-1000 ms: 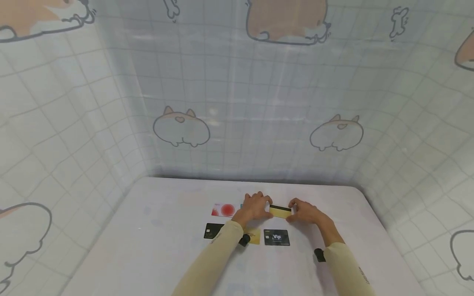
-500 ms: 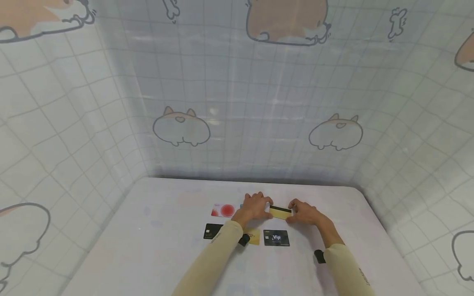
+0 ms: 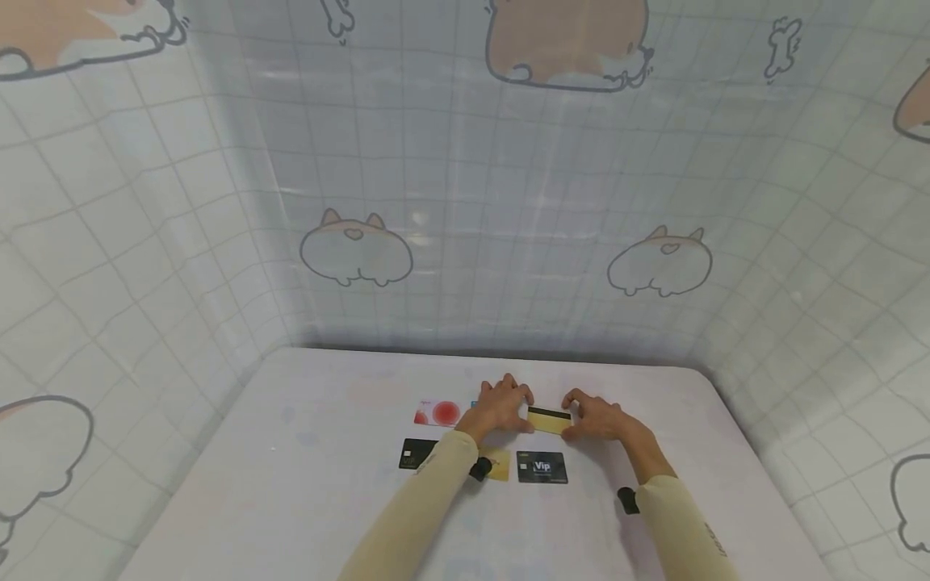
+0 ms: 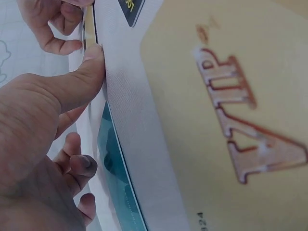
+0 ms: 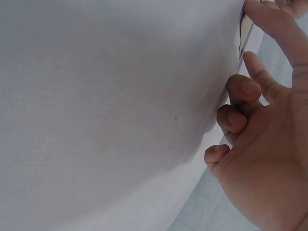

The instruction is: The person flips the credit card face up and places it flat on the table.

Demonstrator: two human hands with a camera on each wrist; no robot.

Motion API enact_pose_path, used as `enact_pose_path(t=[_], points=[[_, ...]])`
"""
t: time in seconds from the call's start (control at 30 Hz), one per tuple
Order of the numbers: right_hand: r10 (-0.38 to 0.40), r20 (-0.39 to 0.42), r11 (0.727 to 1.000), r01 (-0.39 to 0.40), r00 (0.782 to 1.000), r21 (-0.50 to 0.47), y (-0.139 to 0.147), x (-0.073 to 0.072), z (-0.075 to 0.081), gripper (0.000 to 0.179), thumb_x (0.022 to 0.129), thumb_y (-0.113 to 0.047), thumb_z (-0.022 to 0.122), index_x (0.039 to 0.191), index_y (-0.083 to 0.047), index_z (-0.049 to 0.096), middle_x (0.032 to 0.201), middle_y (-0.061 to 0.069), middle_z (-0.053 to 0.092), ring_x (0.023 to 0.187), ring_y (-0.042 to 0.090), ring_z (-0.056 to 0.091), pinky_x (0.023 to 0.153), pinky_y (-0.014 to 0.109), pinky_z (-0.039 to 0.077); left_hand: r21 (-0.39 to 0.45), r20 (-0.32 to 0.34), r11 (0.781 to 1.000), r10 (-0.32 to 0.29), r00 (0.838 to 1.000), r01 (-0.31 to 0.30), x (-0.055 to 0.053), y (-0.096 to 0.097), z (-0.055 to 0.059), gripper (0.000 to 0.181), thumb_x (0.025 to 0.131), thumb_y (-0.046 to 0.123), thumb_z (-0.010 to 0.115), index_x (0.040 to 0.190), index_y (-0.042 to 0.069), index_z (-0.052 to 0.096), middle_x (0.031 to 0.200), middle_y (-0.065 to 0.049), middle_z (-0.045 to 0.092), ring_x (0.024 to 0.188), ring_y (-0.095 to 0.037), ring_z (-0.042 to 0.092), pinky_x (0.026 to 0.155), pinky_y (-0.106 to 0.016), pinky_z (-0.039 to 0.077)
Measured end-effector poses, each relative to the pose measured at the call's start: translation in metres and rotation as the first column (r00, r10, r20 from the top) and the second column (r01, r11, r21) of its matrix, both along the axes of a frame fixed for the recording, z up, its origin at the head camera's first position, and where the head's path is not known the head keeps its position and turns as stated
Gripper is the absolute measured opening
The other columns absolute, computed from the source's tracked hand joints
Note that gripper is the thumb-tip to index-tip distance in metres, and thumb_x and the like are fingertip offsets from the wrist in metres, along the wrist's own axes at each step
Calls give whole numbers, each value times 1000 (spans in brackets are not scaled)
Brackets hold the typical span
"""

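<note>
A gold bank card point(image 3: 549, 420) with a black magnetic stripe is held stripe side up at the back of the table. My left hand point(image 3: 499, 405) pinches its left end between thumb and forefinger. At the right end, the thumb and forefinger of my right hand point(image 3: 599, 419) grip it the same way. The other fingers of the right hand point(image 5: 262, 115) are curled in the right wrist view. Under the left hand lies a teal card point(image 4: 113, 154), mostly hidden in the head view. Nearer me is a gold VIP card point(image 4: 231, 115), partly covered by the left sleeve.
A pink-white card with a red circle point(image 3: 438, 413) lies left of the left hand. In the front row are a dark card point(image 3: 416, 453), overlapped by the left sleeve, and a black Vip card point(image 3: 542, 467). A patterned curtain point(image 3: 465, 242) rises behind the white table point(image 3: 312, 484).
The striped gold card has shifted slightly toward me between the two hands. Both hands stay almost in place, and the other cards have not moved.
</note>
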State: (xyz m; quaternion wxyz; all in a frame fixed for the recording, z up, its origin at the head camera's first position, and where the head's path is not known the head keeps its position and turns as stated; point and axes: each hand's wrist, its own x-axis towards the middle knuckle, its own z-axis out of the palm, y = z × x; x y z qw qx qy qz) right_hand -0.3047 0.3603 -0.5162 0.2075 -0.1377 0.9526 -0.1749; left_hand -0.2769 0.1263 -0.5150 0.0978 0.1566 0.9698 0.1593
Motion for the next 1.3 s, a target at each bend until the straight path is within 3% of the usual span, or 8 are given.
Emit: enact_pose_path(t=[0.3, 0.5, 0.83, 1.13, 1.3], points=[[7, 7, 1000, -8, 1000, 7, 0, -1, 1, 52, 77, -42, 82, 118, -20, 58, 112, 7, 62, 101, 27, 54, 98, 67, 33, 17, 7, 1000, 2, 1000, -3, -1, 0, 1, 47, 84, 49, 80, 121, 28, 63, 125, -3, 45, 112, -18, 50, 100, -47, 29], [-11, 11, 1000, 11, 1000, 15, 0, 1, 3, 54, 77, -42, 82, 119, -19, 57, 110, 6, 62, 101, 27, 52, 96, 64, 34, -8, -13, 1000, 9, 1000, -9, -1, 2, 1, 57, 83, 51, 79, 132, 30, 60, 124, -2, 47, 112, -17, 50, 100, -46, 29], [3, -28, 1000, -3, 1000, -2, 1, 2, -4, 56, 76, -43, 83, 119, -19, 56, 111, 6, 61, 100, 26, 51, 90, 57, 36, -87, -69, 996, -33, 997, 27, 0, 1, -1, 54, 83, 56, 77, 131, 36, 63, 122, 2, 51, 110, -17, 53, 93, -44, 31], [14, -36, 1000, -14, 999, 0, 2, -2, -8, 52, 75, -44, 82, 117, -23, 58, 114, 7, 62, 103, 26, 52, 90, 56, 35, -67, -56, 996, -59, 997, 56, -3, -3, -8, 57, 82, 59, 76, 131, 33, 65, 117, 6, 58, 106, -14, 56, 91, -42, 34], [30, -47, 999, -31, 998, -19, 4, -1, -9, 52, 76, -44, 82, 117, -22, 58, 112, 6, 64, 103, 26, 54, 92, 60, 34, -35, -61, 997, -71, 996, 69, -4, -4, -10, 57, 82, 59, 76, 131, 30, 66, 101, 11, 59, 91, -8, 56, 86, -39, 36]])
